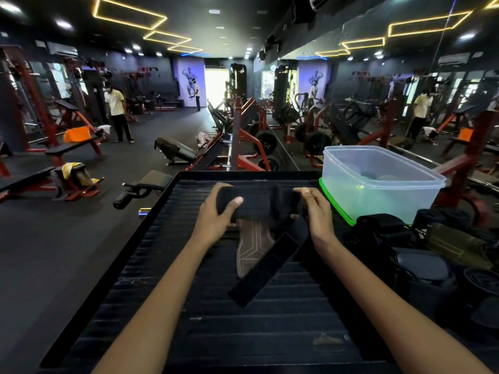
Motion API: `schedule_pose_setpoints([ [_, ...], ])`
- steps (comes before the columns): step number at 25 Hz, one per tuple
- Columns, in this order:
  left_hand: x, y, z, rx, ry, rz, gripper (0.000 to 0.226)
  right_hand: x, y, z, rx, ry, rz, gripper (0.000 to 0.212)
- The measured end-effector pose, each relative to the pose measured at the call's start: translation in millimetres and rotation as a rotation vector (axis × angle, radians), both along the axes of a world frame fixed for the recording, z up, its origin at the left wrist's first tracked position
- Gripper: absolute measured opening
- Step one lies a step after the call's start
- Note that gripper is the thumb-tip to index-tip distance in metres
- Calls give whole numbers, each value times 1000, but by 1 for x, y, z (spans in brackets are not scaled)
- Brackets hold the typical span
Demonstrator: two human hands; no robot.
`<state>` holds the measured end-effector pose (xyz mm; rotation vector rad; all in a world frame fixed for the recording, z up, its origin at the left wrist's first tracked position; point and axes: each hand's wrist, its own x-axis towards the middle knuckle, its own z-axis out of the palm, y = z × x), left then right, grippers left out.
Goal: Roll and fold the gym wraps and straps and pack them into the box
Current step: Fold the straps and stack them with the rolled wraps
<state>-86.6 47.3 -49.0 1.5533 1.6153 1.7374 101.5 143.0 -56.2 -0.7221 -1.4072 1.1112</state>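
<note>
Both forearms reach forward over the ribbed black platform (205, 306). The left hand (216, 214) curls round one end of the black wrap (259, 202), thumb on top; the right hand (316, 211) pinches the other end. A strap (266, 268) and a brown leather flap (252, 248) hang beneath. The clear box (378, 182) stands to the right on a green lid (337, 209), near more dark wraps (383, 230). Behind: benches, weight machines, a mirror wall.

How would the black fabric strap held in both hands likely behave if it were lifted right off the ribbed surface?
Probably floppy: the black fabric strap has a tail trailing limp across the ribbed black surface below the hands. Likely light, since the left hand and right hand grip its rolled part easily. The roll may loosen if released.
</note>
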Motion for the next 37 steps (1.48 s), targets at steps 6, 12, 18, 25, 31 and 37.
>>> schedule_pose_setpoints([
  [6,17,5,-7,42,625,-183,39,0,-8,1,537,-646,248,43],
  [12,8,-2,5,-312,59,-57,33,-6,-3,-4,312,-308,12,31],
  [18,-6,-11,9,-639,-285,-506,44,-4,2,-4,79,-117,-132,32],
  [25,0,-3,-4,-677,-45,-393,74,-6,-3,-4,40,-101,-55,32],
  [31,4,3,-5,-472,-496,-287,17,-8,-4,-6,-11,2,26,25],
  [37,32,0,8,-267,-652,-263,9,-14,-11,-12,-202,-61,144,28],
])
